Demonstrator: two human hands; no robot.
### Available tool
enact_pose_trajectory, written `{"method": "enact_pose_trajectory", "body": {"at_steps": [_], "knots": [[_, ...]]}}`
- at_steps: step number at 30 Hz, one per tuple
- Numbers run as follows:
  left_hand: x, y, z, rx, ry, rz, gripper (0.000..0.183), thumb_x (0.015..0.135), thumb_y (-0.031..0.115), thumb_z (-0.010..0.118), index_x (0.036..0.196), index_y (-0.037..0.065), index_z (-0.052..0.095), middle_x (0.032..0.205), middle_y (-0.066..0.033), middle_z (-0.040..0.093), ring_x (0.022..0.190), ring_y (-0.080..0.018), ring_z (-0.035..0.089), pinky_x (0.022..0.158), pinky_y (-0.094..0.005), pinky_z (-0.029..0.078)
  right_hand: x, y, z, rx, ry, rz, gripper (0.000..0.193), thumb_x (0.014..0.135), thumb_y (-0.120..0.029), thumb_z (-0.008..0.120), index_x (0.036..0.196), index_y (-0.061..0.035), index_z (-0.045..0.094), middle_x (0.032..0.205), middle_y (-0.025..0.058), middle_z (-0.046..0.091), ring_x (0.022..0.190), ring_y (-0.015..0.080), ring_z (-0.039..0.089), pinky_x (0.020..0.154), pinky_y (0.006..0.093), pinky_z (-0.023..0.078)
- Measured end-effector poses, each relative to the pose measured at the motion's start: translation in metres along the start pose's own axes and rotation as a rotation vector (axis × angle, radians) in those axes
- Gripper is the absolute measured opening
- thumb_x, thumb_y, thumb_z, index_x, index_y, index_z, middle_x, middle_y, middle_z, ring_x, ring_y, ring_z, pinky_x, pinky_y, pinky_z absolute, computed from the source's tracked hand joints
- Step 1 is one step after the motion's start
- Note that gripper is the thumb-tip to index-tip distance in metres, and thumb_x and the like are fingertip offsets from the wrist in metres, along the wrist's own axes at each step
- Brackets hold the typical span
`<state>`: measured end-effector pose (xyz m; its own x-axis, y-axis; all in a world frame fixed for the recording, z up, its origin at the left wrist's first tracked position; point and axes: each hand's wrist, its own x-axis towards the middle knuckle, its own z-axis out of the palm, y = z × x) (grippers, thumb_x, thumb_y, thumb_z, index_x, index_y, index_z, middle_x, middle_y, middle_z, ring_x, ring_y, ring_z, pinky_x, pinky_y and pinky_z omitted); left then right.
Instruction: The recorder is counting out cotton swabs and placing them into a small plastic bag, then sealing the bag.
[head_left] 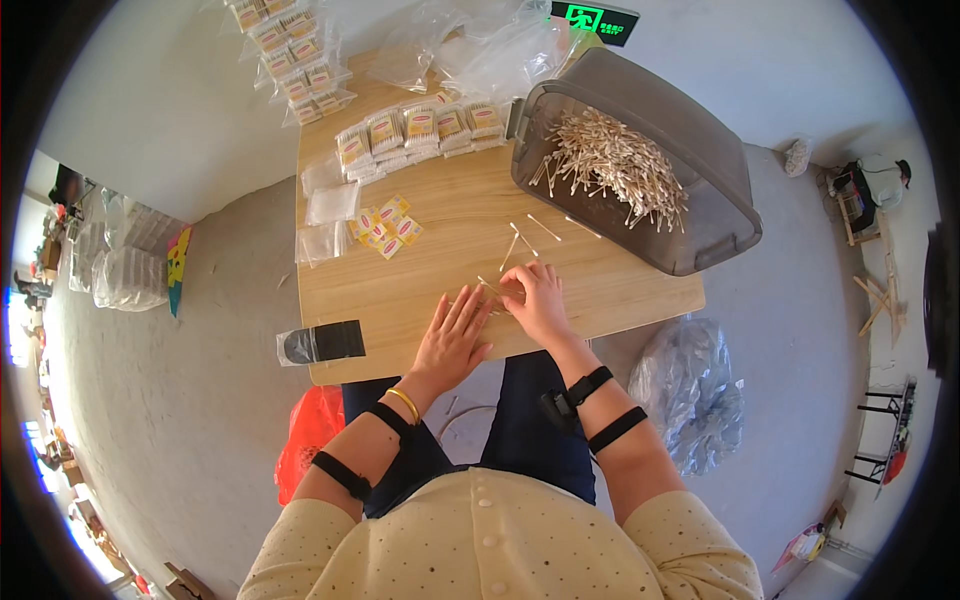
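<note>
My left hand (pixel 456 338) lies flat near the table's front edge, fingers stretched out over a few cotton swabs partly hidden below it. Just right of it, my right hand (pixel 538 303) is closed in a pinch on a cotton swab (pixel 487 285), whose tip sticks out to the left; how many swabs it holds is hidden. Several loose swabs lie beyond the hands, among them one swab (pixel 545 228) near the bin. At the right, a grey plastic bin (pixel 668 95) rests tipped on its side, its mouth facing me, with a large heap of cotton swabs (pixel 620 165) inside.
Packed swab bags (pixel 421 125) line the back of the wooden table (pixel 400 290). Small printed cards (pixel 385 228) and clear empty bags (pixel 333 205) lie at the left. A black pouch (pixel 338 342) overhangs the left edge. Plastic bags (pixel 690 390) sit on the floor.
</note>
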<state>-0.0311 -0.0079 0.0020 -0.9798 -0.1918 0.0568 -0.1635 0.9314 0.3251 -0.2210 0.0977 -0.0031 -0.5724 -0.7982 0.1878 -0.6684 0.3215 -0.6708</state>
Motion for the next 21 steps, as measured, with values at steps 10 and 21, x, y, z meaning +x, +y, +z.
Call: {"method": "enact_pose_trajectory", "body": {"at_steps": [10,21], "knots": [[0.019,-0.01,-0.002,0.197,-0.008,-0.026,0.075,0.101,0.044,0.057,0.162,0.007,0.033,0.166,-0.0091,0.035,0.157,-0.0263,0.026,0.13,-0.0528,0.014,0.0,0.014,-0.002,-0.094,0.048,0.0,0.013,0.081,-0.012,0.078,0.088,-0.013,0.068,0.099,0.007,0.061,0.102,0.0338,0.058,0.087,0.0472,0.047],[0.003,-0.004,-0.004,0.105,0.038,-0.146,0.073,0.098,0.038,0.062,0.158,0.002,0.038,0.159,-0.011,0.043,0.154,-0.0271,0.032,0.13,-0.0536,0.017,0.009,0.012,0.001,-0.149,0.09,0.0,0.011,0.082,-0.01,0.075,0.086,-0.0132,0.066,0.094,0.0049,0.064,0.097,0.0316,0.06,0.084,0.0458,0.047]]}}
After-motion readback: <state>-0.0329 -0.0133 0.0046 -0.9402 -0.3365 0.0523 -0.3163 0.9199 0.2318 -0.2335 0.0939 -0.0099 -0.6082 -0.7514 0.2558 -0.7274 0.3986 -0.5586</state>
